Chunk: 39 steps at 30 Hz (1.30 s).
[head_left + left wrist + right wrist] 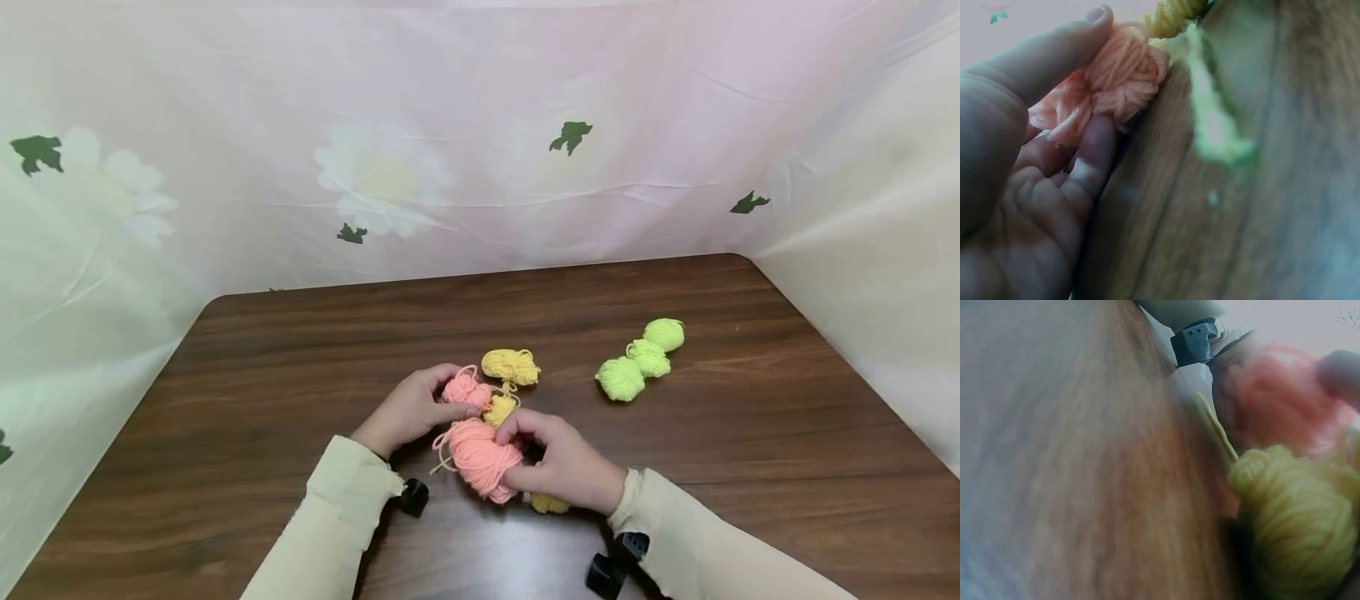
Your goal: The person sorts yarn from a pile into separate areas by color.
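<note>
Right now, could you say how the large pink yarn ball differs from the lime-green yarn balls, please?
The right hand holds the large pink yarn ball; the three lime-green yarn balls lie untouched on the brown table. The pink one is bigger than each green one. All are wound yarn.

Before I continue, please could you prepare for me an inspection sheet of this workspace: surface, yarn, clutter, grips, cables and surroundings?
Surface: dark brown wood-grain table.
Job's things: small pink yarn ball; large pink yarn ball; yellow yarn balls, one partly hidden by the right grip; three green yarn balls in a row, apart from the others.
Clutter: nothing seen.
Grips: left grip holds the small pink yarn ball; right grip pinches the large one.
Cables: nothing seen.
Surroundings: pale cloth with flowers and green leaf shapes, behind and beside the table.
</note>
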Available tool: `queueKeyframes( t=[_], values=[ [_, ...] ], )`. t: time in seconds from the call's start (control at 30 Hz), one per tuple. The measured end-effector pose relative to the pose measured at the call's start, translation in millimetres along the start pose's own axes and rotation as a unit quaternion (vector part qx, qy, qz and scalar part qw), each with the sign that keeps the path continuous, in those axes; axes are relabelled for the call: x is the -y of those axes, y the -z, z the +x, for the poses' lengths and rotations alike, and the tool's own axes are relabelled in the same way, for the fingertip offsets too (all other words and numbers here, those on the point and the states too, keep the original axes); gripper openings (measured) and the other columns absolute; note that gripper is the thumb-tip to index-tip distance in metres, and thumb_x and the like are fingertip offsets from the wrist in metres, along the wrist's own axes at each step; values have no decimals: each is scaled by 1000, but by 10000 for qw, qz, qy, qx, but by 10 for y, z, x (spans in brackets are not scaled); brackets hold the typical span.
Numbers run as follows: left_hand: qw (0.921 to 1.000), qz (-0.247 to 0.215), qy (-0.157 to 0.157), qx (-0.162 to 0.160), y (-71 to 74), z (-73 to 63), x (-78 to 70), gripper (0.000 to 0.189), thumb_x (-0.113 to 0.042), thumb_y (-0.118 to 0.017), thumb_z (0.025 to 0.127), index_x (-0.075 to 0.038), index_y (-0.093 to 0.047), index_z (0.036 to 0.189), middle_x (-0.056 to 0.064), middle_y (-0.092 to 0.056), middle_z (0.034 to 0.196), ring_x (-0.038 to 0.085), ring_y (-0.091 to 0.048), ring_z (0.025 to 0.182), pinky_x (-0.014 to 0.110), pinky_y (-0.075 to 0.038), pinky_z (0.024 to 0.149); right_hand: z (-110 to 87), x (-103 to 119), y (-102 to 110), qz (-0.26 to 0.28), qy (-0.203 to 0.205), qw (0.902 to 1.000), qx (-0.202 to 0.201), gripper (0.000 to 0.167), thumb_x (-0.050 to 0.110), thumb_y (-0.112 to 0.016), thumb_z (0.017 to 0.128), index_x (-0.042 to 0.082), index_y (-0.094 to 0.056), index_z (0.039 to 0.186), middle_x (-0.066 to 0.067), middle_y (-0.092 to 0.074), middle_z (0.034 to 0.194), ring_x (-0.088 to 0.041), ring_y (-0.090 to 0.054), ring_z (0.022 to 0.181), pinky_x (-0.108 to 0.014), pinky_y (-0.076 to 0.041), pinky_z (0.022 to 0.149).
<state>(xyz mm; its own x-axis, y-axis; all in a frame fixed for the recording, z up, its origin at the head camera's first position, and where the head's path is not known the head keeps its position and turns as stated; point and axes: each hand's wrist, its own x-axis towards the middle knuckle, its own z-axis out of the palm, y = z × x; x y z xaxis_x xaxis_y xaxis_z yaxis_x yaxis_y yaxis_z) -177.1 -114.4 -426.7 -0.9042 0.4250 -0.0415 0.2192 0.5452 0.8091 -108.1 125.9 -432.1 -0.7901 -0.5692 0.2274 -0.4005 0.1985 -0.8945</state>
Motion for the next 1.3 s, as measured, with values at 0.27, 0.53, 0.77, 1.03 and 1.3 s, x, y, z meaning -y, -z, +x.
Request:
queueKeyframes(
  t=[0.27, 0.53, 0.77, 1.03, 1.3],
  values=[
    [9999, -104, 27, -99, 11, -9, 5, 46, -28, -81, 86, -17, -67, 128, -3, -70, 114, 15, -60, 103, 38, -49, 93, -8, -1, -10, 477, 310, 9980, -260, 29, -8, -69, 75, 11, -63, 96, 0, -62, 93, -9, -58, 83, -26, -52, 72],
    [9999, -76, 61, -77, 52, -64, 24, 45, -30, -81, 86, -19, -67, 127, -4, -70, 114, 14, -60, 101, 38, -49, 92, 10, 16, -68, 503, 407, 9975, -286, 28, -6, -70, 77, 11, -63, 98, -1, -63, 95, -9, -58, 83, -27, -53, 72],
    [9996, -188, -222, -7, 56, -61, 24, 40, -26, -80, 88, -15, -67, 124, -2, -70, 112, 14, -61, 102, 37, -49, 92, -9, 48, -36, 313, 440, 9979, -366, 30, -7, -70, 75, 12, -63, 98, 0, -63, 93, -8, -58, 82, -26, -52, 71],
    [9988, -451, -187, -19, 65, -64, 38, 38, -21, -80, 87, -15, -68, 123, 0, -69, 118, 17, -61, 111, 39, -48, 97, -12, 43, -35, 332, 484, 9973, -429, 30, -7, -70, 75, 12, -63, 98, -1, -63, 93, -9, -59, 83, -27, -53, 72],
    [9941, -1082, -99, -42, 106, -94, 92, 42, -22, -83, 85, -11, -69, 123, 2, -71, 113, 16, -62, 104, 32, -50, 90, -23, 45, -30, 320, 383, 9977, -459, 30, -8, -70, 75, 12, -64, 97, 0, -63, 95, -9, -59, 85, -26, -52, 75]
  ],
)
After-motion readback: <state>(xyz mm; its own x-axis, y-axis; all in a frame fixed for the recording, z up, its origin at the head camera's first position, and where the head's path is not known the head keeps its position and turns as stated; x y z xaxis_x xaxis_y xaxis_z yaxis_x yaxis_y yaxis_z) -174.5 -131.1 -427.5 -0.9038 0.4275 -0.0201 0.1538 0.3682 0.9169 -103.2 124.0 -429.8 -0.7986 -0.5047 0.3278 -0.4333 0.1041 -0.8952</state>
